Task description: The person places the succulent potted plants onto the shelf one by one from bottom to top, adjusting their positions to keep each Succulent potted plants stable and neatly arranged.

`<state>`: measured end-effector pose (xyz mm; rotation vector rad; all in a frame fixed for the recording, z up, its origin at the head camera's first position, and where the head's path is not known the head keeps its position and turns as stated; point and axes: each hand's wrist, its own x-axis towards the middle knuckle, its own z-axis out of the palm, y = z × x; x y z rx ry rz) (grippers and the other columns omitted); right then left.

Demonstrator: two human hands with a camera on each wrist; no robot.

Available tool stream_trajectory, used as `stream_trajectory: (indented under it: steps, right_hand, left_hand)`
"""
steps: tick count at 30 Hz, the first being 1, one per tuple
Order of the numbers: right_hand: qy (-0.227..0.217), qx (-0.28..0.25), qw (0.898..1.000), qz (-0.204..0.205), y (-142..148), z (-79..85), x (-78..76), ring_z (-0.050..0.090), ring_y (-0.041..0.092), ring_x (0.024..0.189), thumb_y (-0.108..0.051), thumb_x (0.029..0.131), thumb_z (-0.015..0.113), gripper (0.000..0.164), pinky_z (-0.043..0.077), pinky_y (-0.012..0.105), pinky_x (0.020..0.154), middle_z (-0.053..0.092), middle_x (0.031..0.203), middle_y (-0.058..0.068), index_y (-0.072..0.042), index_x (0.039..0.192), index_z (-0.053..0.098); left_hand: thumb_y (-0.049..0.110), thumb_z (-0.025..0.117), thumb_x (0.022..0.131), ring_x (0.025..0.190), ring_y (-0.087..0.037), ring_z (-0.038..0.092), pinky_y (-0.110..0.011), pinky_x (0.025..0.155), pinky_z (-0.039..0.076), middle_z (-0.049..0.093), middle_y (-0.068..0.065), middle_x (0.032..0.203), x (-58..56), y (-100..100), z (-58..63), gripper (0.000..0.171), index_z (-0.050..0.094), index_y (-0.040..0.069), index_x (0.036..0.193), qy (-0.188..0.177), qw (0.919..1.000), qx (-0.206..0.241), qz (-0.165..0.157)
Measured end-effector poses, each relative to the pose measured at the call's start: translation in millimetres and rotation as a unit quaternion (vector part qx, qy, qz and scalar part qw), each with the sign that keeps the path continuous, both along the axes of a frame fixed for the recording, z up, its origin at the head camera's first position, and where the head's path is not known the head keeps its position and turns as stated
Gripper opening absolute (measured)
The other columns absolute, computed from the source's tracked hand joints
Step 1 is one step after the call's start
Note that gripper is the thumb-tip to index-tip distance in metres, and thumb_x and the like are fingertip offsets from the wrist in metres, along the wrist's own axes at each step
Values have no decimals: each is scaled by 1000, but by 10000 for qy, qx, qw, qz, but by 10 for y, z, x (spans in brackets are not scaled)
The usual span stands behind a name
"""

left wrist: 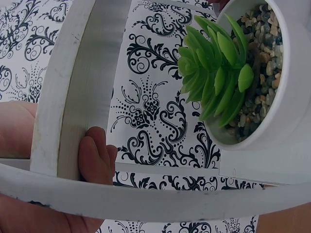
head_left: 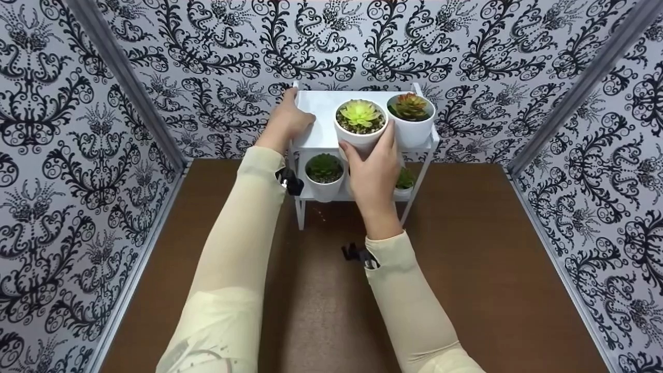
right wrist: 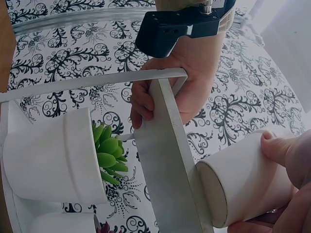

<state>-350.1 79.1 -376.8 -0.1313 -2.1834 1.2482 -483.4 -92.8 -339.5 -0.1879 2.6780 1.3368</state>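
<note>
In the head view my right hand [head_left: 375, 176] grips a white pot [head_left: 360, 139] with a yellow-green succulent over the front of a small white two-tier shelf [head_left: 320, 101]. The right wrist view shows the held pot [right wrist: 248, 179] with its base against or very near the top board's edge; contact is unclear. My left hand [head_left: 290, 122] holds the shelf's left end, thumb on top. Its fingers [left wrist: 96, 158] curl under the board in the left wrist view. Beside the held pot, another white pot [head_left: 412, 132] with a reddish-green succulent stands on the top tier's right end.
A potted green succulent [head_left: 325, 173] stands on the lower tier's left, with another green plant [head_left: 405, 178] at its right. A reddish plant [right wrist: 108, 228] shows low in the right wrist view. Patterned walls [head_left: 331, 41] enclose the brown floor [head_left: 466, 259].
</note>
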Motion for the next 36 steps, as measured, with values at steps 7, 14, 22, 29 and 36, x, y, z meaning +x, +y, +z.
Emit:
stream_trajectory:
  steps: [7, 14, 22, 29, 36]
  right_hand:
    - [-12, -40, 10000, 31, -7, 3, 6, 39, 40, 156, -35, 87, 88, 107, 30, 47, 133, 38, 169, 24, 4, 166, 27]
    - [99, -22, 9999, 11, -5, -21, 0, 41, 39, 155, -34, 88, 88, 105, 31, 45, 133, 38, 168, 25, 4, 165, 28]
    - [378, 36, 9993, 5, -5, -53, -13, 45, 38, 153, -30, 88, 88, 99, 33, 45, 132, 44, 165, 24, 4, 163, 34]
    - [709, 133, 9974, -80, 13, -125, -43, 62, 39, 132, -19, 94, 81, 65, 51, 44, 116, 64, 143, 26, 8, 146, 55]
    - [900, 136, 9958, -123, 6, -174, -83, 67, 37, 121, -19, 92, 83, 61, 56, 43, 106, 69, 131, 23, 7, 141, 59]
  left_hand:
    - [19, 65, 100, 157, -30, 40, -44, 128, 40, 31, -11, 176, 18, 3, 9, 92, 9, 29, 172, 51, 10000, 48, 33]
    - [19, 65, 101, 155, -29, 42, -43, 126, 42, 31, -10, 176, 19, 11, 23, 93, 7, 30, 172, -51, 9999, 86, 48]
    - [19, 64, 101, 156, -29, 41, -43, 127, 42, 30, -9, 176, 21, 11, 29, 93, 6, 32, 172, -137, 9999, 26, 32]
    - [18, 65, 100, 156, -31, 40, -45, 128, 39, 31, -10, 176, 10, -11, 7, 94, 6, 30, 173, -48, 10000, 34, -6]
    - [19, 66, 100, 154, -30, 43, -46, 126, 41, 33, -10, 175, 27, 4, 27, 94, 9, 32, 172, -84, 9999, 107, 51]
